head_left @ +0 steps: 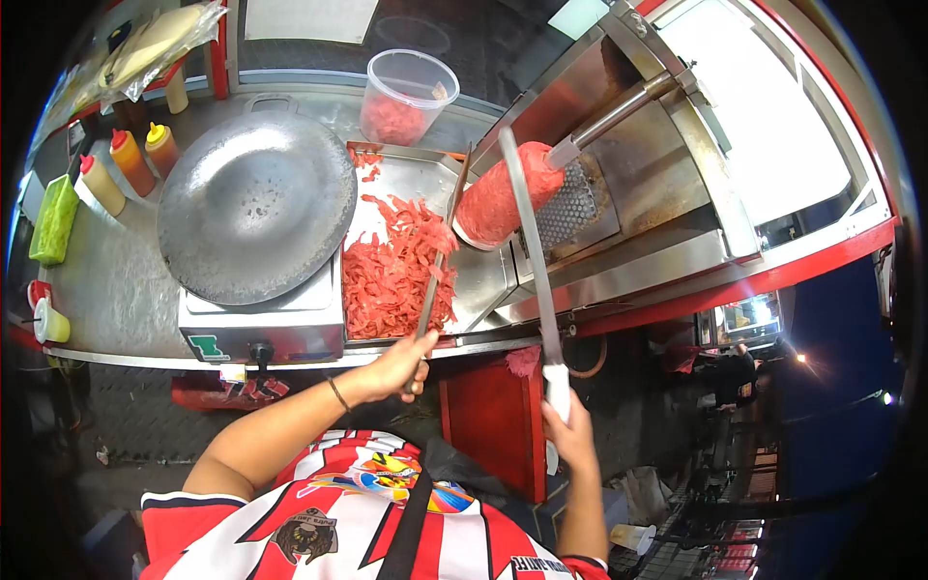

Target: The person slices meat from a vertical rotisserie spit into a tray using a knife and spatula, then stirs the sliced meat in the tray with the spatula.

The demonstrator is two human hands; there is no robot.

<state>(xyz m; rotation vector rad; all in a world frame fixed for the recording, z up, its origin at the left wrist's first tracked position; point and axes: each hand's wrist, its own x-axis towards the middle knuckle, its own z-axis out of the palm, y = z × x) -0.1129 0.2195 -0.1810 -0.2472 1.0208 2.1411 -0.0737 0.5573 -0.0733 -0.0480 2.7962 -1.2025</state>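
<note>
My left hand (401, 367) is closed around a long, thin metal tool (431, 295), which reaches up across the shredded red meat (391, 266); its exact kind is unclear. In my right hand (572, 430) is a long knife (535, 242), gripped by its white handle. The blade points up and passes in front of a red meat cone (498, 198) on a metal spit (619, 121). Whether the blade touches the meat I cannot tell. The shreds lie heaped in a metal tray (474, 285) at the foot of the cone.
A round dark griddle (256, 208) sits on a stove (261, 329) left of the tray. Behind the tray stands a clear tub (411, 82) holding red meat. Several squeeze bottles (132, 164) and a green sponge-like block (54, 220) line the left side. The metal grill housing (638, 184) rises at right.
</note>
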